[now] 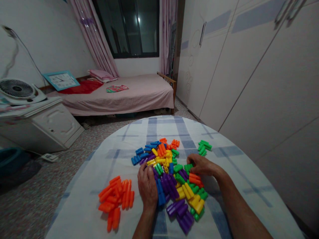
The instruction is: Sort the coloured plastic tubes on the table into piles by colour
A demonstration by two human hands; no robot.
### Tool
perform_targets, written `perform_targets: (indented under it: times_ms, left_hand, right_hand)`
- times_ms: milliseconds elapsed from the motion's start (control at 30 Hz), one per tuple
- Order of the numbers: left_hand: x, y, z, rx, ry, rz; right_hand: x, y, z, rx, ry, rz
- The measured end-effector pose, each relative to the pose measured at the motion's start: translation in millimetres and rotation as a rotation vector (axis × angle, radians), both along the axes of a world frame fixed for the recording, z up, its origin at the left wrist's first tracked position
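My right hand [200, 164] reaches into the right side of a mixed pile of plastic building pieces, its fingers pinched on a green building piece [188, 167]. My left hand [147, 184] rests along the pile's left edge, fingers slightly bent and its tips partly hidden; I see nothing held in it. Close to it lie blue pieces [160, 193] and purple pieces [169, 186]. Yellow pieces [188, 190] and orange pieces [195, 179] lie below my right hand. The pieces look like short joined tubes.
A separate orange group [116, 196] lies left of my left hand, and a small green group [204, 147] lies beyond my right hand. All are on a round table with a checked cloth [124, 136]. A bed [139, 89], cabinet [54, 127] and wardrobe [261, 83] stand around it.
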State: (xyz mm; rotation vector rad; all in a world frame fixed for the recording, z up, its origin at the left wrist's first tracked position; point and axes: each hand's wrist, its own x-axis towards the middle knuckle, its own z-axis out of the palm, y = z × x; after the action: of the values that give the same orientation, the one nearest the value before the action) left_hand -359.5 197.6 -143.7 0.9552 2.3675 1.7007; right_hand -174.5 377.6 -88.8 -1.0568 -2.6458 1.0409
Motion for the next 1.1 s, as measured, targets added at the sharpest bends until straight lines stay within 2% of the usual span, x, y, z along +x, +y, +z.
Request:
perform_targets:
  times_ms: [100, 200, 267, 433, 600, 767, 900, 1000, 1100]
  left_hand:
    - [0, 0, 1.4, 0.009, -0.001, -0.003]
    - [0, 1, 2.4, -0.001, -0.002, -0.001]
    - [0, 0, 2.6, -0.006, 0.002, -0.001]
    - [0, 0, 1.9, 0.008, 0.008, -0.005]
    - [0, 0, 0.3, 0.004, 0.007, -0.006]
    - [0, -1, -0.4, 0.016, 0.013, -0.009]
    - [-1, 0, -0.3, 0.009, 0.011, -0.015]
    - [-1, 0, -0.3, 0.008, 0.007, -0.013]
    - [0, 0, -0.3, 0.006, 0.000, -0.002]
  right_hand:
    - [-6, 0, 2.6, -0.066, 0.133, -0.036]
    - [-18, -1, 1.0, -0.014, 0.380, -0.158]
    - [-28, -4, -4.6, 0.025, 0.468, -0.210]
    - [-46, -12, -28.6, 0.085, 0.450, -0.153]
    - [-46, -12, -43.5, 0.156, 0.405, -0.103]
    - [-46, -7, -48.0, 0.183, 0.372, -0.126]
    - [-46, -6, -49.3, 0.201, 0.422, -0.068]
    - [-45, -8, -45.7, 0.175, 0.457, -0.029]
    - [-46, -12, -37.9, 0.145, 0.438, -0.071]
